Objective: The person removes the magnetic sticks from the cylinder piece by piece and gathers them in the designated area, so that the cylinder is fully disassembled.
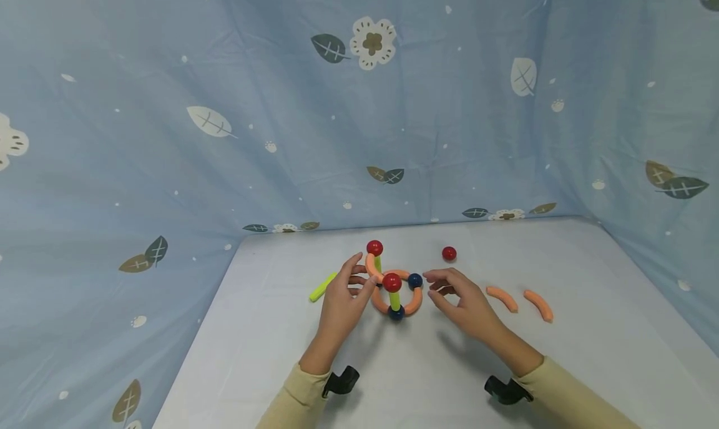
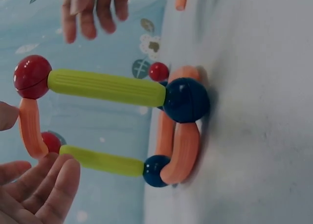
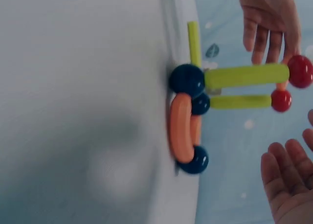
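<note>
A ring of orange curved rods (image 1: 414, 302) and dark blue balls (image 1: 396, 313) lies on the table. Two yellow-green sticks (image 2: 107, 87) stand upright from it, each topped by a red ball (image 1: 392, 283). Another orange curved rod (image 2: 31, 128) bridges the two red balls. My left hand (image 1: 342, 298) is at that bridging rod, thumb and extended fingers close against it near its ends; firm contact is hard to judge. To the right of the ring, my right hand (image 1: 463, 301) hovers with relaxed fingers, apart from the structure and holding nothing.
One loose yellow-green stick (image 1: 322, 287) lies left of the ring, partly behind my left hand. A loose red ball (image 1: 449, 253) sits toward the back. Two orange curved rods, an inner one (image 1: 502, 298) and an outer one (image 1: 538, 305), lie right. Behind hangs a blue curtain (image 1: 337, 104).
</note>
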The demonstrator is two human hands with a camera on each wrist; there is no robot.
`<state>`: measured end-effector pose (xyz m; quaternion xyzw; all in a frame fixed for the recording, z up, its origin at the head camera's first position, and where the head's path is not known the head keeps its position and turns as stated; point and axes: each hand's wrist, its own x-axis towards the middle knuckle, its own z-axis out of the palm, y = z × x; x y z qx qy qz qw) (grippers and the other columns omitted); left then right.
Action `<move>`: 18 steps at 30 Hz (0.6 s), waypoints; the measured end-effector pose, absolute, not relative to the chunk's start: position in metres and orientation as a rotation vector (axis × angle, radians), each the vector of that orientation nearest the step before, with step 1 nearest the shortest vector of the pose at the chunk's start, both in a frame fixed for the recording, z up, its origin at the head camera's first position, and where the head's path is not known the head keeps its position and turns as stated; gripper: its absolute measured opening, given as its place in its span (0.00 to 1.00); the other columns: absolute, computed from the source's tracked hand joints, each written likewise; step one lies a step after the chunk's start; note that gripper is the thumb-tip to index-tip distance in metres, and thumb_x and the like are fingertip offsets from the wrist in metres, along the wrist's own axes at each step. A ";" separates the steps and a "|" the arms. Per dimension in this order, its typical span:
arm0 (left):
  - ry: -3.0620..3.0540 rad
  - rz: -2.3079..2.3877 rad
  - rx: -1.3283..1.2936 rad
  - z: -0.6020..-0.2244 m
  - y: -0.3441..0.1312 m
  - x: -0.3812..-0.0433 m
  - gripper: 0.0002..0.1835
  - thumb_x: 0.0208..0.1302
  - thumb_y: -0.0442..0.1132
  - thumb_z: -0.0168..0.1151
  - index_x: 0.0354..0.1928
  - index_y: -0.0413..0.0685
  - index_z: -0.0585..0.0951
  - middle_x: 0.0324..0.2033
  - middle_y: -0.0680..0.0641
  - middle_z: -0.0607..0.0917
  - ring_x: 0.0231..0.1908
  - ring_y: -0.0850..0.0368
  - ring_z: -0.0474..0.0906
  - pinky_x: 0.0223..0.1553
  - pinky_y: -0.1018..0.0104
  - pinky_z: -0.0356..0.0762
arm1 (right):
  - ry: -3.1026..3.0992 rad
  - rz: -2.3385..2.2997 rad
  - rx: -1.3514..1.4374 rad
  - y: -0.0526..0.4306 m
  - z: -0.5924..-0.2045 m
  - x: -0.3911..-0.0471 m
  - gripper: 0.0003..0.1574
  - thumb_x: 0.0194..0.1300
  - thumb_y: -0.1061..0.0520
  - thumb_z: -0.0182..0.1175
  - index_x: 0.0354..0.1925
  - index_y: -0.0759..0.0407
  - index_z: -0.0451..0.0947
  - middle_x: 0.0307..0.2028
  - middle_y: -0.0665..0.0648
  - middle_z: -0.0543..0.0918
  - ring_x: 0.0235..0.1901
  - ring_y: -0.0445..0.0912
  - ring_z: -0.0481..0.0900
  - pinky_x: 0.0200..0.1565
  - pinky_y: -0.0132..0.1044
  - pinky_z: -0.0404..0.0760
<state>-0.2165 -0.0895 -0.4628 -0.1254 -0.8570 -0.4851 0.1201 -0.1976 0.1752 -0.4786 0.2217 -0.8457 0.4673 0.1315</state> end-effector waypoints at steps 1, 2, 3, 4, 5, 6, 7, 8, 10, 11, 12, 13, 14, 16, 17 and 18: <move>-2.497 -1.419 -0.375 -0.463 -0.089 -0.216 0.32 0.71 0.53 0.65 0.73 0.53 0.70 0.53 0.50 0.84 0.46 0.58 0.84 0.46 0.63 0.85 | -2.445 1.383 0.658 0.171 -0.477 -0.199 0.21 0.70 0.61 0.65 0.60 0.52 0.78 0.51 0.50 0.81 0.48 0.45 0.82 0.50 0.43 0.85; -2.490 -1.419 -0.381 -0.462 -0.089 -0.216 0.33 0.70 0.53 0.65 0.73 0.53 0.70 0.53 0.49 0.84 0.46 0.58 0.84 0.46 0.62 0.85 | -2.434 1.407 0.675 0.167 -0.476 -0.200 0.21 0.70 0.61 0.65 0.60 0.52 0.77 0.52 0.50 0.81 0.48 0.47 0.82 0.50 0.43 0.85; -2.485 -1.421 -0.386 -0.462 -0.089 -0.216 0.33 0.70 0.54 0.65 0.73 0.52 0.71 0.52 0.49 0.85 0.46 0.58 0.84 0.46 0.62 0.85 | -2.420 1.431 0.695 0.163 -0.475 -0.201 0.22 0.70 0.60 0.66 0.60 0.53 0.77 0.52 0.51 0.81 0.49 0.48 0.82 0.51 0.43 0.85; -2.483 -1.430 -0.386 -0.462 -0.088 -0.216 0.33 0.70 0.54 0.66 0.73 0.52 0.71 0.52 0.49 0.85 0.46 0.58 0.84 0.46 0.62 0.85 | -2.407 1.452 0.712 0.159 -0.474 -0.202 0.23 0.70 0.60 0.66 0.61 0.53 0.77 0.53 0.51 0.81 0.49 0.49 0.82 0.51 0.44 0.84; -2.480 -1.436 -0.388 -0.462 -0.088 -0.216 0.33 0.70 0.54 0.66 0.72 0.52 0.71 0.51 0.49 0.85 0.45 0.57 0.85 0.46 0.61 0.85 | -2.392 1.474 0.731 0.155 -0.474 -0.203 0.23 0.69 0.59 0.67 0.61 0.54 0.77 0.53 0.52 0.80 0.49 0.50 0.82 0.51 0.45 0.84; -2.481 -1.442 -0.387 -0.462 -0.088 -0.216 0.33 0.69 0.55 0.66 0.72 0.53 0.71 0.50 0.49 0.86 0.45 0.58 0.85 0.46 0.61 0.85 | -2.376 1.493 0.752 0.151 -0.473 -0.204 0.24 0.69 0.59 0.67 0.62 0.54 0.76 0.54 0.53 0.80 0.49 0.52 0.82 0.52 0.45 0.84; -2.482 -1.452 -0.383 -0.462 -0.088 -0.216 0.33 0.69 0.56 0.66 0.72 0.53 0.72 0.50 0.49 0.86 0.44 0.58 0.85 0.46 0.61 0.85 | -2.364 1.504 0.770 0.147 -0.472 -0.205 0.25 0.68 0.58 0.68 0.62 0.54 0.76 0.55 0.54 0.80 0.49 0.52 0.82 0.52 0.46 0.84; -2.483 -1.462 -0.379 -0.462 -0.087 -0.216 0.33 0.69 0.56 0.66 0.72 0.54 0.72 0.49 0.50 0.86 0.44 0.58 0.85 0.46 0.61 0.85 | -2.351 1.517 0.786 0.144 -0.471 -0.205 0.26 0.68 0.58 0.69 0.62 0.54 0.76 0.55 0.55 0.80 0.49 0.53 0.82 0.52 0.47 0.84; -2.484 -1.477 -0.380 -0.463 -0.087 -0.216 0.33 0.68 0.57 0.66 0.72 0.55 0.73 0.48 0.50 0.86 0.44 0.59 0.85 0.46 0.62 0.85 | -2.332 1.524 0.808 0.137 -0.469 -0.206 0.28 0.66 0.58 0.70 0.63 0.53 0.76 0.57 0.55 0.79 0.50 0.51 0.83 0.52 0.47 0.84; -2.481 -1.480 -0.384 -0.463 -0.086 -0.216 0.33 0.68 0.56 0.66 0.71 0.55 0.73 0.47 0.50 0.87 0.44 0.58 0.85 0.46 0.62 0.85 | -2.326 1.524 0.817 0.134 -0.469 -0.207 0.28 0.66 0.58 0.71 0.63 0.52 0.76 0.57 0.54 0.79 0.50 0.51 0.83 0.52 0.47 0.84; -2.480 -1.485 -0.385 -0.463 -0.086 -0.217 0.33 0.68 0.56 0.67 0.71 0.55 0.73 0.47 0.50 0.87 0.44 0.59 0.85 0.46 0.63 0.85 | -2.323 1.520 0.821 0.132 -0.469 -0.208 0.29 0.66 0.58 0.71 0.63 0.52 0.76 0.57 0.53 0.80 0.50 0.49 0.83 0.52 0.46 0.84; -2.478 -1.491 -0.388 -0.463 -0.086 -0.217 0.33 0.68 0.56 0.67 0.71 0.55 0.73 0.46 0.51 0.87 0.44 0.59 0.85 0.45 0.64 0.85 | -2.322 1.508 0.824 0.130 -0.469 -0.208 0.29 0.65 0.58 0.71 0.63 0.51 0.76 0.57 0.52 0.80 0.50 0.48 0.83 0.51 0.46 0.84; -2.477 -1.494 -0.393 -0.463 -0.086 -0.217 0.32 0.68 0.56 0.67 0.71 0.55 0.73 0.46 0.51 0.87 0.44 0.59 0.85 0.45 0.64 0.85 | -2.322 1.502 0.826 0.128 -0.468 -0.208 0.29 0.65 0.58 0.71 0.63 0.51 0.77 0.57 0.51 0.80 0.51 0.46 0.83 0.51 0.45 0.84; -2.476 -1.502 -0.401 -0.463 -0.085 -0.217 0.32 0.68 0.55 0.67 0.71 0.55 0.74 0.45 0.51 0.87 0.44 0.60 0.85 0.45 0.65 0.85 | -2.326 1.477 0.821 0.125 -0.469 -0.209 0.29 0.65 0.59 0.71 0.62 0.51 0.77 0.56 0.50 0.81 0.50 0.44 0.83 0.50 0.44 0.85; -2.473 -1.508 -0.405 -0.462 -0.085 -0.217 0.32 0.68 0.55 0.67 0.71 0.55 0.74 0.45 0.51 0.87 0.44 0.60 0.85 0.45 0.65 0.85 | -2.331 1.462 0.816 0.124 -0.469 -0.209 0.28 0.65 0.60 0.71 0.62 0.51 0.77 0.56 0.49 0.81 0.50 0.43 0.83 0.50 0.43 0.85; -2.473 -1.510 -0.410 -0.462 -0.084 -0.217 0.32 0.68 0.55 0.67 0.71 0.54 0.74 0.45 0.51 0.87 0.44 0.60 0.85 0.45 0.64 0.85 | -2.337 1.447 0.807 0.123 -0.469 -0.209 0.28 0.65 0.60 0.71 0.62 0.50 0.78 0.55 0.49 0.82 0.49 0.43 0.84 0.50 0.43 0.85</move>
